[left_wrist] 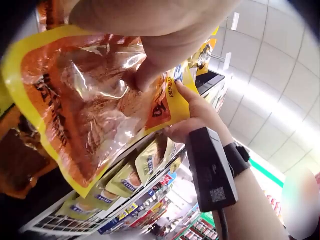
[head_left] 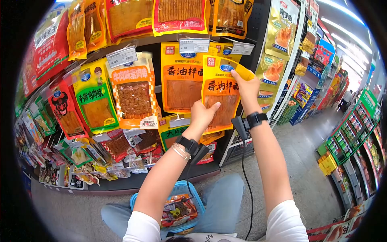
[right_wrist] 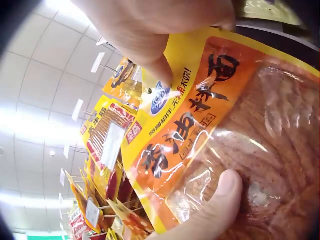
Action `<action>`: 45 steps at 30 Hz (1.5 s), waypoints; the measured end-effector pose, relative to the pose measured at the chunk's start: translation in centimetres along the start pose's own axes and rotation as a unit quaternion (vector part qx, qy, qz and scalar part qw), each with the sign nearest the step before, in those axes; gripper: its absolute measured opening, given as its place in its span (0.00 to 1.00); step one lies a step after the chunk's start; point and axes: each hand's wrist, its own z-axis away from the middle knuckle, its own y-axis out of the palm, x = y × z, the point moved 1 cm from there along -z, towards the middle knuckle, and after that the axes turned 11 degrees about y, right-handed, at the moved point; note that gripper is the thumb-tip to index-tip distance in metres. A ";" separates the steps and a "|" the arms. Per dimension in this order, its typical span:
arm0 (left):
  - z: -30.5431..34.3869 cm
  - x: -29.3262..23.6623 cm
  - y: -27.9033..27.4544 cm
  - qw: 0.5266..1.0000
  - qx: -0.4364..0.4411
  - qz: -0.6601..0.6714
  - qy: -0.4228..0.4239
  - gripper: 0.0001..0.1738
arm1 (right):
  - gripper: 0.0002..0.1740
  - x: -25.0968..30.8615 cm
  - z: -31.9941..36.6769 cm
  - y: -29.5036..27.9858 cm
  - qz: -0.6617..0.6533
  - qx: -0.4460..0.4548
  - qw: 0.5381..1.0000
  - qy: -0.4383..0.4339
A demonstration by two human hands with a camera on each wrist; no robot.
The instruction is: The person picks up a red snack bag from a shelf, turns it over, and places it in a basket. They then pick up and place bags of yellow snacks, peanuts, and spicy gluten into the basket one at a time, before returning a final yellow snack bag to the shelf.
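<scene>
Both hands hold a yellow and orange snack packet (head_left: 219, 107) upright in front of the shelf in the head view. My left hand (head_left: 201, 117) grips its lower left edge, thumb across the front. At the upper right corner, my right hand (head_left: 246, 86) pinches the packet, with the thumb near the blue oval logo. Brown flat food shows through the clear window of the packet (right_wrist: 265, 150) in the right wrist view. A matching packet (head_left: 177, 80) hangs just behind and left of it.
Price tags (head_left: 121, 56) jut out over rows of hanging snack packets (head_left: 93, 97). A blue basket (head_left: 195, 193) with packets inside stands on the floor by the person's knees. Gold packets (head_left: 278, 30) hang on a rack to the right, beside an aisle (head_left: 300, 137).
</scene>
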 end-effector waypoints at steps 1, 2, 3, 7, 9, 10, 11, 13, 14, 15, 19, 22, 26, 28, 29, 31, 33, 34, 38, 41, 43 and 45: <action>-0.4 0.0 0.3 1.000 -0.007 0.006 0.004 0.19 | 0.14 0.0 -0.4 0.4 0.003 -0.003 1.000 -0.001; -0.7 -0.1 0.5 1.000 -0.014 0.012 0.007 0.19 | 0.13 0.0 -0.6 0.7 -0.027 -0.008 1.000 0.011; -1.0 -0.2 0.6 1.000 -0.022 0.016 0.010 0.19 | 0.13 -0.4 -1.3 0.9 -0.026 -0.012 1.000 0.001; -2.6 0.4 1.7 0.999 -0.011 -0.035 0.003 0.20 | 0.13 -1.8 -4.1 1.8 0.002 -0.036 0.999 -0.012; -3.3 0.8 2.3 0.998 -0.005 -0.056 -0.016 0.20 | 0.14 -1.9 -4.6 2.0 0.008 -0.045 0.999 -0.003; -3.7 1.0 2.7 0.998 -0.006 -0.062 -0.027 0.20 | 0.14 -1.9 -4.8 2.2 0.000 -0.046 0.999 0.003; -4.1 1.2 3.0 0.997 -0.008 -0.069 -0.038 0.19 | 0.14 -1.9 -5.0 2.3 -0.009 -0.046 0.999 0.008; -4.5 1.3 3.2 0.998 -0.012 -0.051 -0.039 0.17 | 0.14 -1.5 -5.4 2.4 -0.001 -0.051 0.999 0.004; -4.6 1.3 3.3 0.999 -0.014 -0.027 -0.030 0.17 | 0.14 -1.4 -5.6 2.5 0.003 -0.052 0.999 0.002; -4.8 1.4 3.4 1.000 -0.016 -0.002 -0.021 0.16 | 0.14 -1.3 -5.9 2.6 0.016 -0.067 0.998 -0.002; -5.9 0.9 3.1 0.992 -0.040 0.117 0.027 0.15 | 0.14 -0.9 -6.4 3.1 0.005 -0.101 0.995 0.011; -7.5 -0.4 2.3 0.993 -0.041 0.108 0.021 0.15 | 0.13 -0.9 -6.5 3.1 -0.021 -0.109 0.994 0.022; -9.4 -2.5 2.4 0.981 -0.095 0.155 0.065 0.16 | 0.12 -1.4 -6.8 3.2 -0.038 -0.136 0.990 -0.001; -10.5 -2.6 2.5 0.984 -0.108 0.100 0.099 0.16 | 0.11 -1.3 -6.8 3.2 -0.041 -0.140 0.989 -0.003; -10.9 -2.6 2.6 0.984 -0.114 0.074 0.115 0.16 | 0.11 -1.3 -6.8 3.1 -0.043 -0.140 0.989 -0.005; -11.2 -3.6 2.6 0.984 -0.114 0.071 0.117 0.15 | 0.11 -1.1 -6.6 2.9 -0.058 -0.141 0.988 -0.019; -11.5 -4.0 2.8 0.980 -0.128 0.067 0.136 0.15 | 0.10 -0.8 -6.6 2.9 -0.084 -0.141 0.985 -0.045; -11.8 -3.9 3.0 0.976 -0.142 0.065 0.153 0.15 | 0.10 -0.8 -6.7 2.9 -0.091 -0.138 0.985 -0.047; -11.9 -4.7 2.9 0.973 -0.167 0.005 0.158 0.14 | 0.10 -1.0 -7.5 2.5 -0.085 -0.130 0.987 -0.043; -12.6 -3.6 3.2 0.975 -0.173 0.014 0.140 0.14 | 0.10 -0.9 -7.3 2.2 -0.079 -0.117 0.989 -0.036; -12.6 -3.5 3.4 0.971 -0.184 0.044 0.147 0.14 | 0.10 -0.7 -7.3 2.2 -0.079 -0.112 0.990 -0.036; -12.6 -3.3 3.5 0.969 -0.186 0.058 0.152 0.14 | 0.11 -0.9 -7.4 2.3 -0.072 -0.112 0.990 -0.036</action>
